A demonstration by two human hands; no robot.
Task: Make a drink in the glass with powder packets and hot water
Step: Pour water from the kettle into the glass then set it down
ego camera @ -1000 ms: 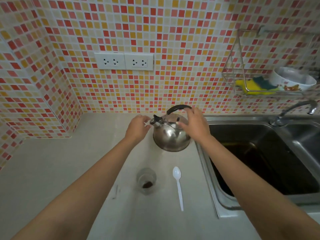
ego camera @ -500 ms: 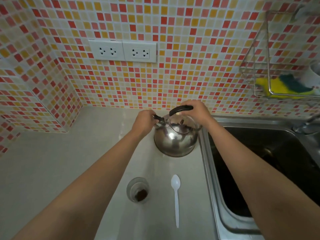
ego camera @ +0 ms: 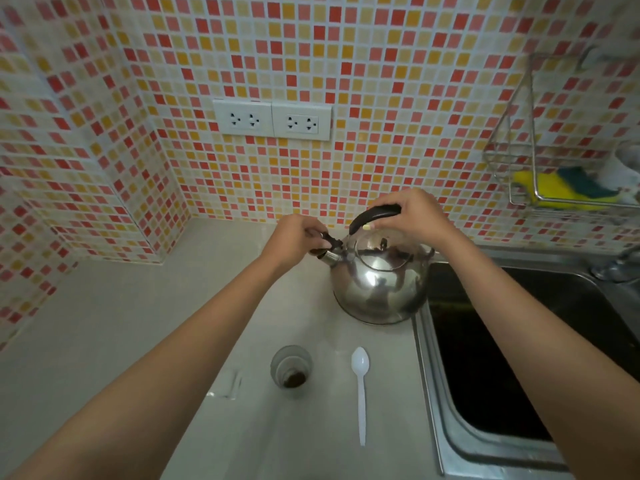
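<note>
Both hands grasp the rounded steel kettle [ego camera: 379, 289]: right hand [ego camera: 412, 214] around its black handle, left hand [ego camera: 294, 239] pinching the spout cap. Nearer than the kettle, the small clear glass [ego camera: 291, 365] holds brown powder.

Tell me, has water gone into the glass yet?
No. The glass holds only brown powder at its bottom; the kettle stands upright.

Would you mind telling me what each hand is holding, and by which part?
The right hand grips the kettle by its black handle; the left hand pinches its spout cap.
</note>
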